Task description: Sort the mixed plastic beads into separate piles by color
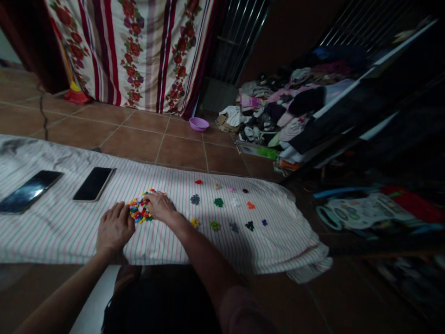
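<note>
A heap of small, multicoloured plastic-looking pieces (141, 211) lies on a striped cloth (167, 248). At the heap's left edge rests my left hand (116, 228), palm down, with its fingers on the cloth and nothing visible in them. My right hand (160, 207) reaches into the heap from the right. Its fingers are drawn together among the pieces, and whatever they pinch is hidden. Right of that hand sit small single-colour clusters in rows, among them grey (195, 199), dark green (219, 202), orange (250, 205), yellow (194, 223) and black (249, 226).
Two dark-screened phones, one nearer (93, 184) and one farther left (29, 191), lie on the cloth. Beyond the far edge, a purple basin (199, 124) stands on the tiled floor. Piled clothes (278, 106) fill the back right, beside a floral curtain (139, 55).
</note>
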`<state>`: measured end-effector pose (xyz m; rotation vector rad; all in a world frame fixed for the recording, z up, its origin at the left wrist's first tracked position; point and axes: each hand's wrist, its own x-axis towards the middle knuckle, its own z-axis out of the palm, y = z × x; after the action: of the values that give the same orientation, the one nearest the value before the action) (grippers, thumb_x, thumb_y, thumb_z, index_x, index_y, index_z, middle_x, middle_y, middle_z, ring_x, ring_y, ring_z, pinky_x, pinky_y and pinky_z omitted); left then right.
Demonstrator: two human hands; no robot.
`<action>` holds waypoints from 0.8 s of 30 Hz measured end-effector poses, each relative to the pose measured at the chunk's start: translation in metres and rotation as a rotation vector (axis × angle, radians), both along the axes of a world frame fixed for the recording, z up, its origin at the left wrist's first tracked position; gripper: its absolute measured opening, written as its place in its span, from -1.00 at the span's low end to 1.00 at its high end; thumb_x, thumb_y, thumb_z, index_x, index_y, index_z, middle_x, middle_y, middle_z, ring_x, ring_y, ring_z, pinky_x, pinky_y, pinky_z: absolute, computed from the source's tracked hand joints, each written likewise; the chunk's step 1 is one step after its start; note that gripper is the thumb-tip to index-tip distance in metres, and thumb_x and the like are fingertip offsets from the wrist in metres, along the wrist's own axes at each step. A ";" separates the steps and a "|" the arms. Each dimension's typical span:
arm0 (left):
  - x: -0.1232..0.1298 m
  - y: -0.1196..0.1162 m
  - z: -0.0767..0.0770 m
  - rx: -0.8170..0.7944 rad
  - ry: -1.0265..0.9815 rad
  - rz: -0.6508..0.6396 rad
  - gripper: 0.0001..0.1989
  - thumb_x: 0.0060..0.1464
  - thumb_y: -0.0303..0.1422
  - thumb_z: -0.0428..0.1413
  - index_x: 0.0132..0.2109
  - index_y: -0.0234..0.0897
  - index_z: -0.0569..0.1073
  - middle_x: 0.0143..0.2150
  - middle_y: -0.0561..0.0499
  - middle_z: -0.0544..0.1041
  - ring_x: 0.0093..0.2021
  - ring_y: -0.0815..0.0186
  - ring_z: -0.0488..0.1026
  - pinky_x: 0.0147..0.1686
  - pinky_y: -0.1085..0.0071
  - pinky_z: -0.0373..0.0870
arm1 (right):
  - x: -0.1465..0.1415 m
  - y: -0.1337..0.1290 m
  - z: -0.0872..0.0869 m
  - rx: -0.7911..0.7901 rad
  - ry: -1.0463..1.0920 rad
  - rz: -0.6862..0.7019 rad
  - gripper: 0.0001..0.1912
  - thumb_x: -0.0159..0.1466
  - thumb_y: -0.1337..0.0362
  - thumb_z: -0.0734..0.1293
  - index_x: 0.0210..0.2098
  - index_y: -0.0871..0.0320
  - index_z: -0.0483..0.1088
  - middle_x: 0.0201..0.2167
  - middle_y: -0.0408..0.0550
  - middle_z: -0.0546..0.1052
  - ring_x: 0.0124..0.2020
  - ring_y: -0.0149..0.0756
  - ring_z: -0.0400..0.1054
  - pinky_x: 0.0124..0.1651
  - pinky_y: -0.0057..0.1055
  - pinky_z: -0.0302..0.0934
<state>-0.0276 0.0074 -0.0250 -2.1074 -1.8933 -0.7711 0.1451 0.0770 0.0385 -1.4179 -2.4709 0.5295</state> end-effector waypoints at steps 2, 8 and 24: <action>0.000 0.000 0.001 -0.011 0.013 0.005 -0.61 0.20 -0.31 -0.10 0.05 -0.37 0.45 0.14 -0.32 0.50 0.18 -0.03 0.42 0.14 0.02 0.33 | 0.005 0.000 -0.002 -0.004 0.027 -0.013 -0.69 0.31 0.46 0.24 -0.02 0.08 0.46 -0.02 -0.09 0.57 0.02 -0.30 0.40 0.16 -0.37 0.19; 0.004 -0.003 0.010 -0.070 0.072 0.048 -0.55 0.24 -0.31 -0.17 0.06 -0.46 0.46 0.17 -0.34 0.48 0.19 -0.04 0.42 0.12 0.05 0.34 | 0.027 0.002 -0.014 -0.006 0.084 -0.046 -0.72 0.31 0.47 0.23 -0.10 0.09 0.48 -0.04 -0.10 0.59 0.01 -0.33 0.41 0.17 -0.38 0.18; 0.005 -0.006 0.019 -0.083 0.056 0.016 -0.51 0.27 -0.30 -0.20 0.08 -0.53 0.46 0.17 -0.41 0.47 0.18 -0.12 0.42 0.14 -0.02 0.35 | 0.108 -0.009 -0.027 0.072 0.100 -0.221 -0.81 0.36 0.33 0.27 -0.15 0.09 0.54 -0.18 -0.08 0.62 -0.13 -0.32 0.45 0.00 -0.42 0.22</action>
<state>-0.0225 0.0009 -0.0063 -2.1360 -1.9425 -0.6333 0.2529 0.0682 0.0118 -1.5695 -2.1987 0.4476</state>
